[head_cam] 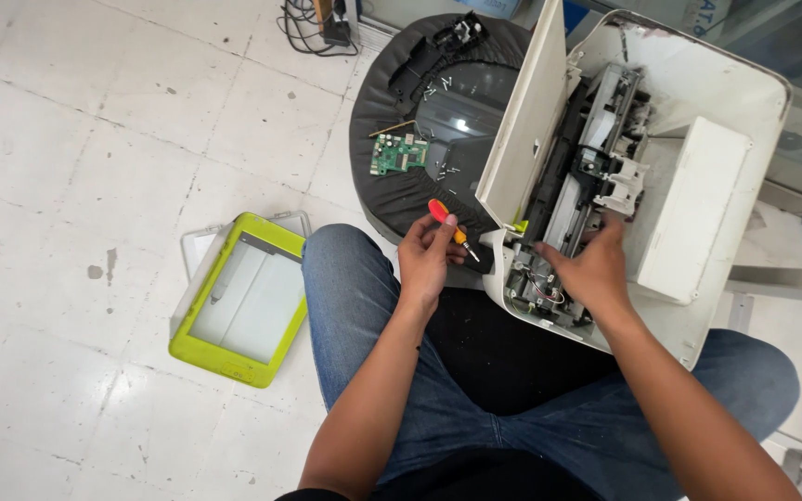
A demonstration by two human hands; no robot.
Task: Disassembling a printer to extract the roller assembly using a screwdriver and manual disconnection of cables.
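My left hand [427,252] pinches a screwdriver [449,229]. My right hand [588,269] lies spread inside the printer [698,199] at three o'clock. It looks heavy, with breakable parts; hold its shell.

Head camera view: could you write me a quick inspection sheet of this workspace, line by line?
Surface: pale tiled floor, stained in spots; the person sits with the work on their lap.
Job's things: opened white printer, its inner mechanism exposed; red and yellow screwdriver.
Clutter: green circuit board and black plastic parts on a round black cushion; lime-green scanner lid lying flat on the floor.
Hands: left hand holds the screwdriver; right hand reaches into the printer's mechanism.
Cables: black cords bunched at the top; thin wires inside the printer.
Surroundings: glass panel at upper right.
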